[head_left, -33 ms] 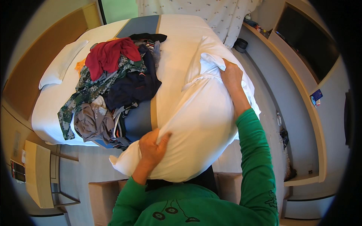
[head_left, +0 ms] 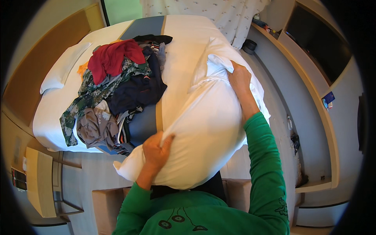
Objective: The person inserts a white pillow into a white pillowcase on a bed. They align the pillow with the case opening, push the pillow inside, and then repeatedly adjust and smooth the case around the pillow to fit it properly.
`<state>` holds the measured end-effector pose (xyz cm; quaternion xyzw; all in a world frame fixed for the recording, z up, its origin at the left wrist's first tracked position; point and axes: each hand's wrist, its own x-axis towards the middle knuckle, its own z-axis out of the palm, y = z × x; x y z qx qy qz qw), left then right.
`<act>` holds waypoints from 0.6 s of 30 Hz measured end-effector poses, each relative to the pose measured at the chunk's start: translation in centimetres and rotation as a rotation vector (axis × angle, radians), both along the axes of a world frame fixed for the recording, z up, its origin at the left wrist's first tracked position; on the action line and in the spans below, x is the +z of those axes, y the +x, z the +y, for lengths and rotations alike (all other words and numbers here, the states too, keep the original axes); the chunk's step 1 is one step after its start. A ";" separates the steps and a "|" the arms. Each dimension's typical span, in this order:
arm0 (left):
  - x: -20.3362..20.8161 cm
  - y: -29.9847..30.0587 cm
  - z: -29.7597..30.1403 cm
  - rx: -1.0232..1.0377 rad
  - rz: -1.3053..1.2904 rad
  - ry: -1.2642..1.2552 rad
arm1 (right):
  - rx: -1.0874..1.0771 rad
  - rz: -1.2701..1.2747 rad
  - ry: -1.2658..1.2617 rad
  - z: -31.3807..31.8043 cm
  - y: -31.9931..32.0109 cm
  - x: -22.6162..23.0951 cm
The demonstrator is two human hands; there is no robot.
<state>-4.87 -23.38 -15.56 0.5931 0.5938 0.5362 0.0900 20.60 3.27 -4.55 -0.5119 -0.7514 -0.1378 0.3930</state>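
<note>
A plump pillow in a white pillowcase (head_left: 203, 133) lies tilted across my lap and the near right edge of the bed. My right hand (head_left: 239, 75) grips the bunched cloth at its far end, where a loose flap folds over. On the near left side, my left hand (head_left: 157, 148) pinches a fold of the case between thumb and fingers, pulling a taut crease up from it. The fingertips of both hands are partly hidden by cloth. One corner of the pillowcase sticks out to the left, below my left wrist.
On the white bed (head_left: 182, 35) with its blue runner (head_left: 145, 27) lies a heap of clothes, including a red garment (head_left: 115, 58), camouflage and dark navy pieces. A flat white pillow (head_left: 64, 70) rests by the headboard. A desk (head_left: 41, 180) stands left; a wall shelf (head_left: 309, 74) curves along the right.
My left hand has shifted very slightly up and to the left with the fold it pinches. The right hand stays almost in place.
</note>
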 end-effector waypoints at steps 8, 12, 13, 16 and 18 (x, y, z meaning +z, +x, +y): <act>-5.2 -8.9 8.6 0.264 -0.003 -0.157 | 0.229 0.150 0.096 -3.4 4.7 -1.6; -5.7 -9.5 9.3 0.341 0.193 -0.109 | 0.060 0.356 0.153 -8.5 9.5 -7.7; -5.3 -9.3 9.1 0.344 0.226 -0.137 | 0.023 0.402 0.139 -9.8 10.3 -9.6; -3.4 -8.0 8.2 0.364 0.331 -0.078 | -0.063 0.826 -0.187 -12.2 11.6 -14.1; -1.3 -6.2 7.4 0.382 0.354 -0.092 | 0.109 0.898 -0.250 -12.8 11.7 -15.5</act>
